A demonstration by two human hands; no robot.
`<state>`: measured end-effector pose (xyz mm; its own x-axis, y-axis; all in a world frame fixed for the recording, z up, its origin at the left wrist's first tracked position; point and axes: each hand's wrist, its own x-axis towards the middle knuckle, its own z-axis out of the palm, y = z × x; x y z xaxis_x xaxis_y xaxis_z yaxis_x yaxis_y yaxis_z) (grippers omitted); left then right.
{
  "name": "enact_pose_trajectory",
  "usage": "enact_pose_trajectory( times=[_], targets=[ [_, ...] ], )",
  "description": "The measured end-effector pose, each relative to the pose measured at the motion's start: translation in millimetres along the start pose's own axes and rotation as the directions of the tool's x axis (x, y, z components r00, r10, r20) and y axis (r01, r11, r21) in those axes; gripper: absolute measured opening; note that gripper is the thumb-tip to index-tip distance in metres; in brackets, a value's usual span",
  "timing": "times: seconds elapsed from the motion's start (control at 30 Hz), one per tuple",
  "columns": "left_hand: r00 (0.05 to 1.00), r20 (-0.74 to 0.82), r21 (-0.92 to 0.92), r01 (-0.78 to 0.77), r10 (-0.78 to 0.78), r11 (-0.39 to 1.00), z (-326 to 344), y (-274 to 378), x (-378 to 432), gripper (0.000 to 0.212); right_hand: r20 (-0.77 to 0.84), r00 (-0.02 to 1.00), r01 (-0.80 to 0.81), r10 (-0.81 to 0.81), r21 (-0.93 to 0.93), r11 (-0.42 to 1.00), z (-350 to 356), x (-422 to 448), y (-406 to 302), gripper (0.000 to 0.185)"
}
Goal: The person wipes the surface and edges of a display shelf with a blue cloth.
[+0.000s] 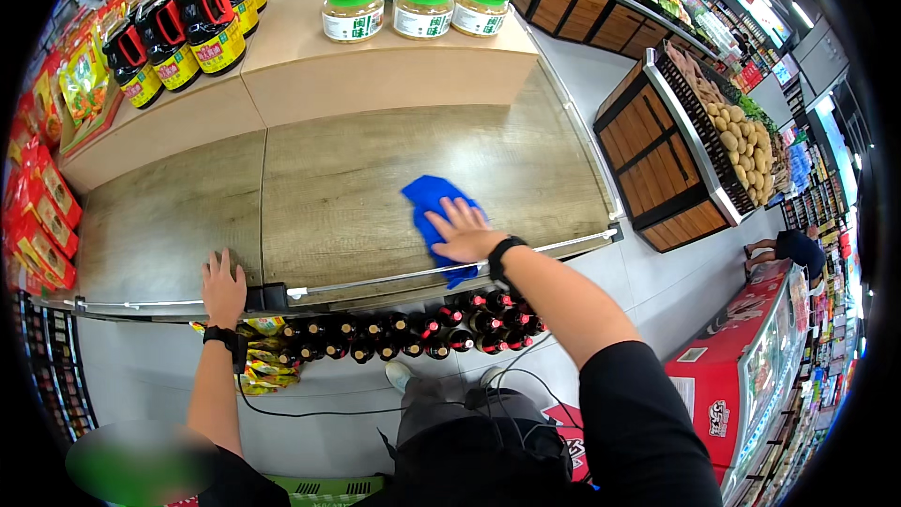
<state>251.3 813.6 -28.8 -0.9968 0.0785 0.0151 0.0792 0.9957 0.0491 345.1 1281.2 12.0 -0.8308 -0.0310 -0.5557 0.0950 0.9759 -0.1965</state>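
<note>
My right hand [464,231] lies flat on a crumpled blue cloth [431,190], fingers spread, pressing it against a wood-grain shelf top [338,176]. Part of the cloth hangs over the front rail [380,283]. The palm hides the middle of the cloth. Farther left, my left hand [224,289] rests palm down at the shelf's front edge, beside a black rail bracket [266,297]. Nothing shows in its fingers, which are slightly apart.
Green-lidded jars [422,7] and dark bottles with red handles [211,21] stand on the raised tier. Red packets [43,218] line the left end. Several bottles [373,327] stand low in front. A cable [338,412] crosses before me. A potato bin [739,148] stands right.
</note>
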Motion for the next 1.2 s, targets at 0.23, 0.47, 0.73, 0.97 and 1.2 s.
enact_pose_trajectory(
  times=[0.23,0.47,0.73,0.97,1.2],
  targets=[
    [0.933,-0.237,-0.220,-0.323,0.271,0.921,-27.9,84.7,-17.1,0.048,-0.048,0.995,-0.092,0.093,0.023,0.995,12.4,-23.4,78.9,0.068],
    [0.978,-0.066,-0.244,-0.206,0.195,0.948,-10.6,269.3,-81.8,0.052,-0.027,0.998,0.060,-0.061,-0.014,0.998,7.2,-40.2,111.5,0.069],
    [0.989,-0.138,-0.045,-0.049,0.043,0.998,5.9,290.2,-80.0,0.055,-0.016,0.999,0.037,-0.037,0.005,0.999,-4.8,-81.1,251.3,0.077],
    [0.997,-0.003,-0.026,-0.082,0.082,0.996,3.2,287.1,-69.6,0.067,0.058,0.989,-0.130,0.133,-0.059,0.990,-15.7,-97.2,308.2,0.088],
    [0.996,0.001,-0.080,-0.091,0.092,0.993,-5.8,294.4,-67.2,0.068,-0.017,0.991,-0.131,0.130,-0.024,0.991,2.1,-88.6,316.1,0.095]
  ],
)
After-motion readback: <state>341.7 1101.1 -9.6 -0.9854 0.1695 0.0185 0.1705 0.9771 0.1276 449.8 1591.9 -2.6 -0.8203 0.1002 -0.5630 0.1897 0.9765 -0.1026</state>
